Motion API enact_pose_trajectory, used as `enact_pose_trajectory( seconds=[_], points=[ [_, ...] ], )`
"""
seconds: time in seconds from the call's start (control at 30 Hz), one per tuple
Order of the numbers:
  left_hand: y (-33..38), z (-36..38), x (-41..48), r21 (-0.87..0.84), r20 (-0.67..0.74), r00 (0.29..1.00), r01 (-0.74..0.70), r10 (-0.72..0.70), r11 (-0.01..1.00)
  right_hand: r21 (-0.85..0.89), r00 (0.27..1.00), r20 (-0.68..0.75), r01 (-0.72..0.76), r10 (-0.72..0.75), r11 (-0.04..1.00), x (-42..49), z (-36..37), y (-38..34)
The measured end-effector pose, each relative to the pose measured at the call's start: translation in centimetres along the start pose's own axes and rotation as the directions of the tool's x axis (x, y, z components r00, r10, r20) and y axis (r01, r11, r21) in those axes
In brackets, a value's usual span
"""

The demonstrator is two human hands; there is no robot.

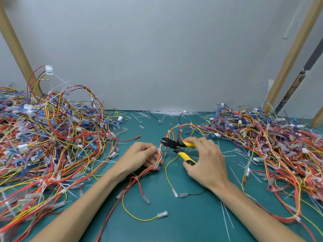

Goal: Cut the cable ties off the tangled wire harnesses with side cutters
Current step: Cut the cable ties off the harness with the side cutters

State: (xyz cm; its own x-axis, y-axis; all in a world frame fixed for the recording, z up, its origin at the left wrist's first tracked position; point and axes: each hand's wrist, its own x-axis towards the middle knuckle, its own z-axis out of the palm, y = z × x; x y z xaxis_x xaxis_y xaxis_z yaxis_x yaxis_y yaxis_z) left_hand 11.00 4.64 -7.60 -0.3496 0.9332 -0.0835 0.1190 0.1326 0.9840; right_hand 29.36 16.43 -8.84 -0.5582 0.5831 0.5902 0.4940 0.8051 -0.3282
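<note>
Head view, looking down on a green mat.

Pinches a thin harness of red, orange and yellow wires with the left hand — fingers curled under the strands, thumb on top. Grips yellow-handled side cutters in the right hand, thumb and fingers wrapped round the two spread handles. Holds the black cutter head pointing left, jaws slightly parted, right at the harness wires just above the left fingertips; cannot tell whether on a tie.

Loops away from the hands toward the back, then trails down the mat toward the near edge, loose ends capped in clear sleeves.

Flanked by two big tangles of wire — left pile apart from the left hand, right pile near the right hand. Strewn with cut white ties along the foot of the grey wall, more lying beside the right forearm.
</note>
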Motion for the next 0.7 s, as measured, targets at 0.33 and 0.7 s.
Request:
enact_pose_trajectory(
  seconds=[0.33,0.7],
  points=[
    [-1.2,1.1,0.2,0.225,-0.250,0.959,-0.077,0.134,0.971,-0.081,0.997,0.069,0.037,-0.031,0.996,-0.1,0.0,-0.2],
    [-1.1,1.1,-0.1,0.349,-0.279,0.934,-0.117,0.222,0.930,-0.148,0.993,0.039,0.120,-0.115,0.982,-0.2,0.2,-0.3]
  ],
)
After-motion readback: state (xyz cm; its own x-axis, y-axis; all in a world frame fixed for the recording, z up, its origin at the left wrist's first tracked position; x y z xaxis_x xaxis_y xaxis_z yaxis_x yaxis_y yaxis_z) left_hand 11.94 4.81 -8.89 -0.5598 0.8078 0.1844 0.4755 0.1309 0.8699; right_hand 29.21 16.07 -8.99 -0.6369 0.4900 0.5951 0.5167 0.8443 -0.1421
